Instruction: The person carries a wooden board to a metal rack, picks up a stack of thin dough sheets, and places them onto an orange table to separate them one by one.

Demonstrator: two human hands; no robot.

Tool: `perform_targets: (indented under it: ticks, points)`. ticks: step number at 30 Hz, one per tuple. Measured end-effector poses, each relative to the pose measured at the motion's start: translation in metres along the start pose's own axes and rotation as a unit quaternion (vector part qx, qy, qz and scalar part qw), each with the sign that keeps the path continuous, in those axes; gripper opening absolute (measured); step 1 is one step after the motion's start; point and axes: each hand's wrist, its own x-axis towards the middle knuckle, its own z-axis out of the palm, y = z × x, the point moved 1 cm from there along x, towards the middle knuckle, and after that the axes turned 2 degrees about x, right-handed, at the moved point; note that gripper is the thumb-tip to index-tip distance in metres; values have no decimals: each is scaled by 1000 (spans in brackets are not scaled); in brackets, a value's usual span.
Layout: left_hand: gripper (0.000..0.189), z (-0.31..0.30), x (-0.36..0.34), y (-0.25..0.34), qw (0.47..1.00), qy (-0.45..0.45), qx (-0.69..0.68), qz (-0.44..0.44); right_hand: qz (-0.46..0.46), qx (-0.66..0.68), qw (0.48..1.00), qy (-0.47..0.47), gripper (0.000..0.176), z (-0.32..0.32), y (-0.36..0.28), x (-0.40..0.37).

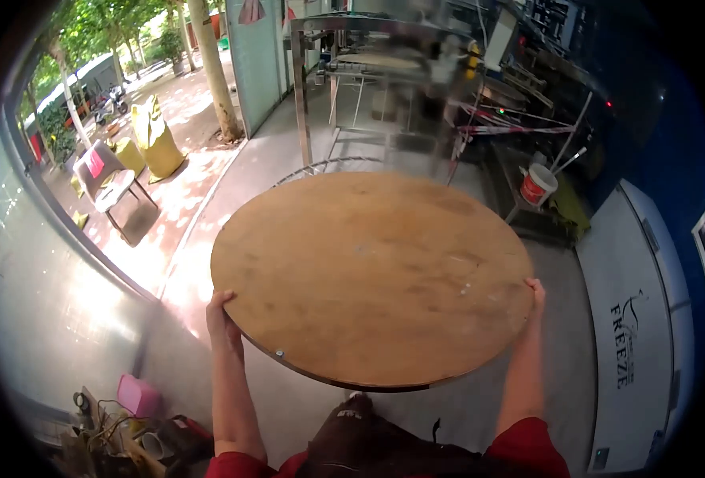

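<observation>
A large round wooden board [368, 271] with a dark rim and some stains is held out in front of my body, above the floor. My left hand [222, 309] grips its left edge, the thumb on top and the other fingers hidden beneath. At the right edge, my right hand [535, 293] holds the board the same way, its fingers mostly under the rim. A small metal piece [280, 352] shows near the board's lower left edge.
Ahead stands a metal frame table [300, 95]. A white bucket [539, 185] is at the right, above a white freezer [627, 319]. Outside the left doorway are a chair [101, 171] and yellow sacks [155, 142]. A pink container [137, 396] lies among clutter at lower left.
</observation>
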Motion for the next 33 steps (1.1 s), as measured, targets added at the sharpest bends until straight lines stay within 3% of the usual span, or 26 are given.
perform_targets:
  ticks: [6,9,11,12,15,18,20,22,23,24,25,26,27,29,31,32,33]
  points:
    - [51,-29,78,-48,999,20,-19,-41,105,23,990,92,39,26,39,89]
    - [49,-62,84,-86,995,67,-7,-71,116,-3,985,124,42,-43,88,127]
    - [43,-64,81,-107,995,79,18,-66,86,-105,982,130,44,-63,102,144]
    - [42,-67,82,-114,989,119,46,-72,72,-154,977,132,45,-73,110,152]
    - [32,-93,86,-144,951,274,129,-67,177,-251,943,129,48,-120,138,182]
    - [32,-114,80,-153,909,289,292,-69,174,-260,944,103,52,-149,169,191]
    - [38,-101,71,-152,848,308,430,-45,175,-285,937,96,55,-170,187,196]
    - [43,-72,47,-139,735,372,566,14,234,-257,935,74,52,-181,200,203]
    - [52,-90,30,-144,752,355,554,37,245,-251,934,60,52,-140,181,190]
    - [51,-103,8,-150,682,391,617,24,275,-197,941,-7,52,-156,191,198]
    - [46,-84,-18,-151,690,400,603,-34,256,-240,935,-46,52,-195,217,215]
    - [44,-88,-49,-155,715,387,578,-77,298,-265,917,28,55,-155,189,198]
    - [43,-96,-82,-170,742,362,551,-121,274,-288,917,22,56,-161,192,199]
    - [47,-97,-162,-198,708,358,571,-211,244,-323,914,17,58,-181,198,197]
    - [48,-74,-235,-217,624,351,640,-280,270,-315,910,-9,59,-187,205,202]
    - [54,-93,-277,-236,640,359,599,-320,286,-311,906,-24,59,-188,207,203]
    - [45,-91,-312,-252,643,394,544,-367,304,-306,901,-40,60,-188,210,206]
